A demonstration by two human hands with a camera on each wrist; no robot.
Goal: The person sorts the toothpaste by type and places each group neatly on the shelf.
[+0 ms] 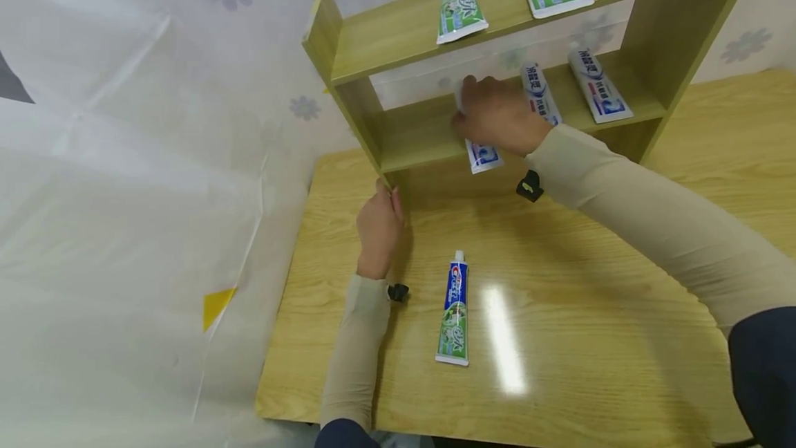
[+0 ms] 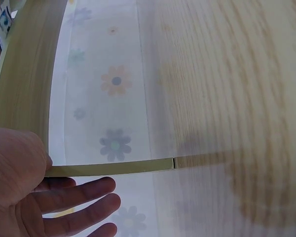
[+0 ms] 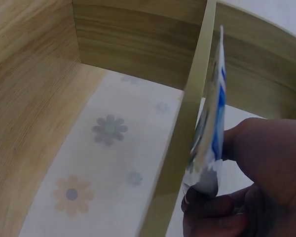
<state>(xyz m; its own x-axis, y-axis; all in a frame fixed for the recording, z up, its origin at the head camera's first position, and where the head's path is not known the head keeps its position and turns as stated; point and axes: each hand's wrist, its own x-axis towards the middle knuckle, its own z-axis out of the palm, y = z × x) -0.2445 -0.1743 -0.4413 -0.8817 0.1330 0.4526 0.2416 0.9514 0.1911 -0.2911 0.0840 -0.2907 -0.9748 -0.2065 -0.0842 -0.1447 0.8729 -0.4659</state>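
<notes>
My right hand point(image 1: 502, 113) grips a white-and-blue toothpaste tube point(image 1: 484, 157) at the middle board of a wooden shelf point(image 1: 417, 131). The hand covers most of the tube. In the right wrist view, the tube point(image 3: 213, 131) stands edge-on beside the board, between thumb and fingers. My left hand point(image 1: 379, 228) holds the lower end of the shelf's left side panel. The left wrist view has the thumb and fingers of that hand point(image 2: 19, 177) on either side of the panel edge point(image 2: 108, 168). Two similar tubes point(image 1: 539, 92) point(image 1: 600, 85) lean on the middle board, right of my right hand.
A green-and-blue Crest toothpaste tube point(image 1: 455, 310) lies on the wooden table point(image 1: 560, 337), cap toward the shelf. Three green-and-blue tubes point(image 1: 460, 2) lean on the upper board. A flower-patterned wall covering point(image 1: 249, 81) runs behind the shelf and along the left.
</notes>
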